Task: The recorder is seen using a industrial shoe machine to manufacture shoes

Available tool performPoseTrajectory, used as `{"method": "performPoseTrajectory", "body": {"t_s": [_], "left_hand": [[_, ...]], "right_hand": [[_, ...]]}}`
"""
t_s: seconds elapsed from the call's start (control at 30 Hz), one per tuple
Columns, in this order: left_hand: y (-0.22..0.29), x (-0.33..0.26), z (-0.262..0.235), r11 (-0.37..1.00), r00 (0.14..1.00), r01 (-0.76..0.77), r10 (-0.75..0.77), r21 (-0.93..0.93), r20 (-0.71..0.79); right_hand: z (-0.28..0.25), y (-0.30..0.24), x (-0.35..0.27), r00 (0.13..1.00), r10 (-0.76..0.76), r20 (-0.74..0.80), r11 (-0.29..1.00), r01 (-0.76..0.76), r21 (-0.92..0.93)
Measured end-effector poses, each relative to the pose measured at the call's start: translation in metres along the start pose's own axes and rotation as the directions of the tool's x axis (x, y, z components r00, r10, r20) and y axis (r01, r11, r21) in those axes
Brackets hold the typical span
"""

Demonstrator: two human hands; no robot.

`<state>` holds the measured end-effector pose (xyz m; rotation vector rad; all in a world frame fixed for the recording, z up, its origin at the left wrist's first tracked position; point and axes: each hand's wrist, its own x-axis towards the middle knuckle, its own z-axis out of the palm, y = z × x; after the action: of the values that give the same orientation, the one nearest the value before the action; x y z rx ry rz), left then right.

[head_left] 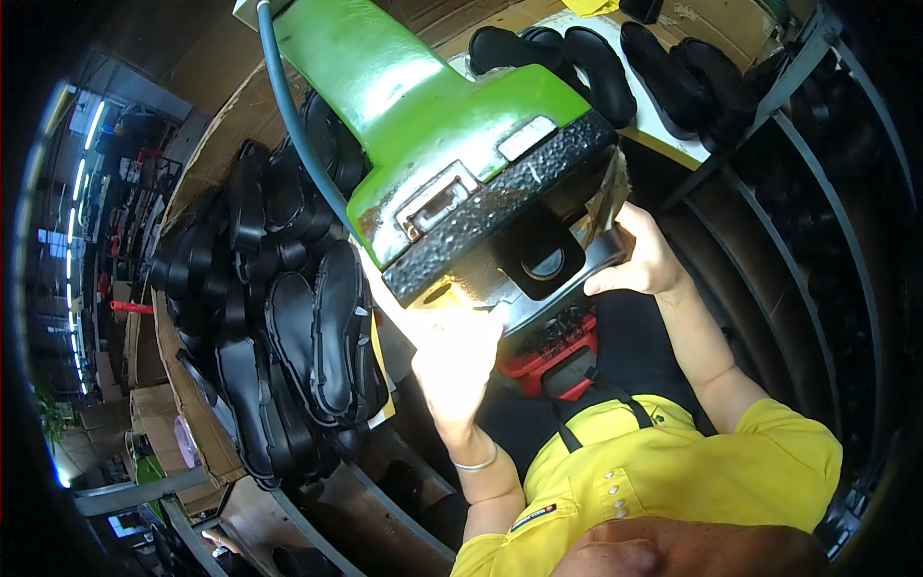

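Under the head of a green machine [433,115] with a rough black lower edge, a black shoe sole [604,252] is held between my two hands. My right hand [646,258] is closed on the sole's right end, thumb along its near edge. At the other end my left hand [452,361] is closed too, washed out by a bright lamp, its fingertips hard to make out. A black block [540,252] with a round opening hangs from the machine head, over the middle of the sole. A torn brown flap [608,197] hangs beside my right fingers.
Black soles [317,332] pile up in a cardboard box [207,163] at left. More soles [601,72] lie on a white surface behind the machine. A blue hose [288,115] runs down its left side. Metal racks [769,260] stand at right; a red stool-like object [553,356] lies below my hands.
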<state>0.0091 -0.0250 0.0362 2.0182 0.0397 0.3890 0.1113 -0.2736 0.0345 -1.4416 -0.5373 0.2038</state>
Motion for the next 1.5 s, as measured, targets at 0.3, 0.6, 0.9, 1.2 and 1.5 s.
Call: {"method": "performPoseTrajectory", "body": {"t_s": [0.3,0.6,0.9,1.2,1.5], "left_hand": [[-0.013,0.011,0.019,0.585,0.857,-0.477,0.473,0.656,0.202],[-0.021,0.005,0.021,0.756,0.955,-0.295,0.260,0.584,0.146],[0.019,0.011,0.024,0.895,0.935,-0.333,0.353,0.296,-0.018],[0.009,0.027,-0.017,0.772,0.837,-0.519,0.546,0.367,0.034],[-0.016,-0.005,-0.027,0.935,0.973,-0.168,0.207,0.312,-0.099]], "right_hand": [[-0.008,-0.008,0.000,0.954,-0.253,0.162,0.900,0.293,-0.324],[-0.009,-0.004,-0.006,0.952,-0.260,0.163,0.923,0.295,-0.249],[-0.012,0.019,-0.002,0.996,0.004,-0.091,0.982,0.014,0.188],[0.035,0.025,-0.014,0.988,0.072,-0.134,0.955,-0.030,0.294],[0.067,0.033,-0.020,0.995,-0.002,-0.102,0.986,0.019,0.164]]}}
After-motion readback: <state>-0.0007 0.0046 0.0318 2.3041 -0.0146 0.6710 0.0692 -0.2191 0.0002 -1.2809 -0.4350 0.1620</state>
